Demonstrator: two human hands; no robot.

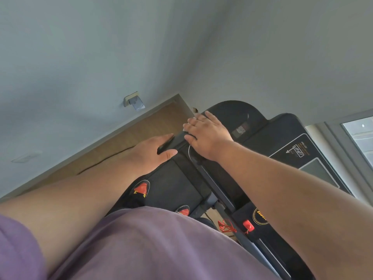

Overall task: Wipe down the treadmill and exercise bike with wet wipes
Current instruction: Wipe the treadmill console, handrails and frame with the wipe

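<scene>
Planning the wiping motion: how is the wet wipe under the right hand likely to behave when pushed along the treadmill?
Probably floppy: the wet wipe shows only as a crumpled white edge under the right hand. It likely bunches unless kept flat, as the straight fingers do now. It should glide on the treadmill, whose black surface looks smooth.

Tilted view of a room corner. Pale grey-white walls [181,37] fill the upper part of the frame and meet a wood-effect floor [125,142] along a light skirting board [96,138]. A small wall socket with a flap cover [134,101] sits low on the left wall, and a second flat plate [26,157] lies further left. At right, a window with a grey frame [361,136] admits soft daylight.
</scene>
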